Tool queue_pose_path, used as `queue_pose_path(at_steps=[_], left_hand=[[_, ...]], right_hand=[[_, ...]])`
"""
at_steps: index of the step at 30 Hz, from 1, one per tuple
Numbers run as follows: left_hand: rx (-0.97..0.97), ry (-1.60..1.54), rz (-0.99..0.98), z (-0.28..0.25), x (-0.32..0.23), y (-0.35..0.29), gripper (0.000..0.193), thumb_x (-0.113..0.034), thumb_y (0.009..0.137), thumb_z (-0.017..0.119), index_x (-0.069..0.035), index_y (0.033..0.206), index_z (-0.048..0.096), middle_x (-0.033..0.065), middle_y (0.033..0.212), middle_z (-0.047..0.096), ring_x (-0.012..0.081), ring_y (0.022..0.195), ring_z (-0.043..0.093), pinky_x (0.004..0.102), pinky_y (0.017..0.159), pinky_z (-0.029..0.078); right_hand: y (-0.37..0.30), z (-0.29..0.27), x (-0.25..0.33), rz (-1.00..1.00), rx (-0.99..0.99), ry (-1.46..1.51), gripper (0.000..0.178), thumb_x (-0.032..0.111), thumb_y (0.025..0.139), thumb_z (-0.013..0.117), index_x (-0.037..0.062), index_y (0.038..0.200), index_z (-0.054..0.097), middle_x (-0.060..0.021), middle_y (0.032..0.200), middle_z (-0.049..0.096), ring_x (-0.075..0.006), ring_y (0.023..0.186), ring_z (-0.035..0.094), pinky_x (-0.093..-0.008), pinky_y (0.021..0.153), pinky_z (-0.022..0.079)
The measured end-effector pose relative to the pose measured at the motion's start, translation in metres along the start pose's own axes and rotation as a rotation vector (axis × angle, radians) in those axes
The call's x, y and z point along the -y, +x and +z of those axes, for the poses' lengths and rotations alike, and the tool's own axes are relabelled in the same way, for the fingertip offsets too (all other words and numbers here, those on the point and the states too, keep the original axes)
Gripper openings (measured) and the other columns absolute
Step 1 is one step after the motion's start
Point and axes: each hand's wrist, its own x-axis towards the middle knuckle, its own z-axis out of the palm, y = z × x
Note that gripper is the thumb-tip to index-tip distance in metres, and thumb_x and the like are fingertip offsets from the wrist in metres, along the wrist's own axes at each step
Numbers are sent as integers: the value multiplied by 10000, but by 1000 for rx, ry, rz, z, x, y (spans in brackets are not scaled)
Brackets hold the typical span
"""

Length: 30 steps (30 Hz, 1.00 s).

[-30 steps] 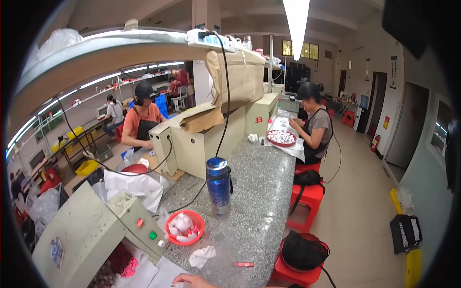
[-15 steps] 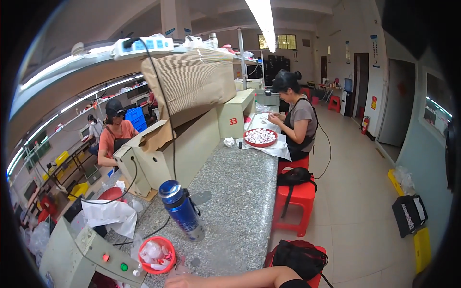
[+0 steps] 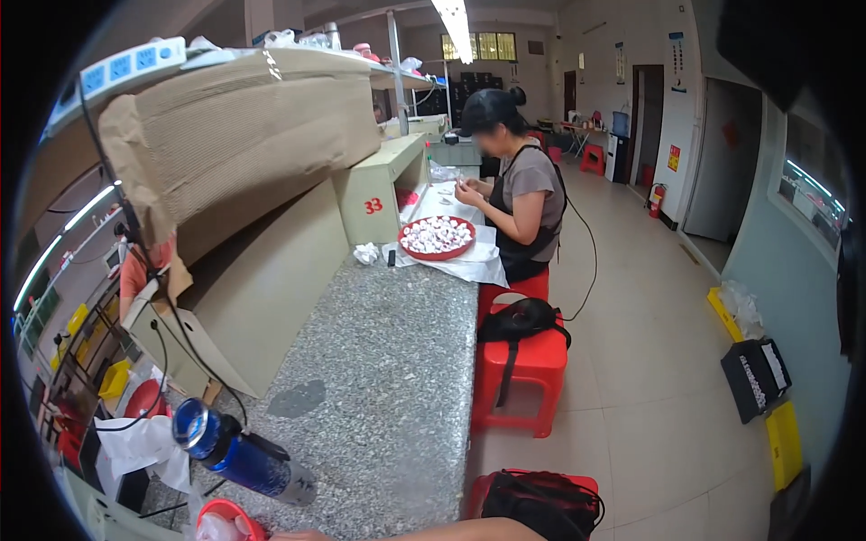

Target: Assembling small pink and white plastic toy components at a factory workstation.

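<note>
My right forearm point(image 3: 469, 530) crosses the lower edge, bare, reaching left over the stone bench. Only a sliver of my right hand point(image 3: 302, 536) shows; its fingers are cut off by the frame. Close beside it stands a red plastic basket point(image 3: 255, 523) with whitish, translucent pieces inside. A blue bottle with a grey base point(image 3: 244, 455) stands on the bench just beyond, seen tilted by the lens. My left hand is out of the picture.
A worker point(image 3: 519, 189) sits by a red tray point(image 3: 437, 255) of small white pieces. Cardboard point(image 3: 244, 126) leans over a pale panel at left. Black cables point(image 3: 189, 338) hang near the bottle. Red stools point(image 3: 523, 370) carrying black bags line the bench's right side.
My view has swung to the right, so the bench and bottle sit further left. My right hand has slid mostly below the frame. The worker in orange is now largely hidden behind the cardboard.
</note>
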Motion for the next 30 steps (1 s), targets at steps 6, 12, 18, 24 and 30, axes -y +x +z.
queue_pose_path(at_steps=[6, 12, 18, 24, 30], left_hand=[[36, -112, -88, 29, 10, 16, 223, -151, 767, 623, -51, 957, 563, 99, 828, 582, 211, 727, 551, 331, 665, 453], [-16, -101, -23, 32, 23, 4, 252, -121, 773, 633, -52, 1008, 574, 97, 909, 564, 169, 740, 556, 270, 640, 460], [-74, -22, 43, 41, 9, 9, 297, -85, 780, 646, -52, 1069, 587, 95, 1006, 542, 119, 755, 563, 195, 611, 468], [-70, 53, 251, 26, 9, 3, 282, -67, 785, 633, -52, 1064, 590, 77, 998, 547, 118, 744, 562, 204, 607, 468], [-146, 803, 1445, 14, 30, 46, 278, -71, 786, 633, -62, 1061, 594, 73, 1012, 549, 122, 724, 563, 201, 643, 462]], right_hand=[[-14, -15, -20, 9, -46, 51, 179, 226, 800, 572, 98, 915, 622, -85, 895, 565, -268, 824, 535, -383, 708, 441], [-22, -3, -14, -3, -27, 36, 179, 214, 792, 574, 100, 923, 618, -87, 898, 564, -268, 825, 535, -382, 709, 443], [-16, -16, -15, -13, -61, 60, 181, 202, 785, 577, 101, 930, 615, -89, 902, 562, -268, 826, 536, -382, 711, 445], [-5, -2, 3, -85, -9, 32, 185, 190, 778, 579, 103, 937, 612, -91, 906, 561, -269, 827, 537, -382, 712, 447], [-5, -13, -3, -102, -22, 17, 191, 179, 770, 581, 105, 944, 609, -93, 909, 559, -269, 828, 537, -382, 714, 449]])
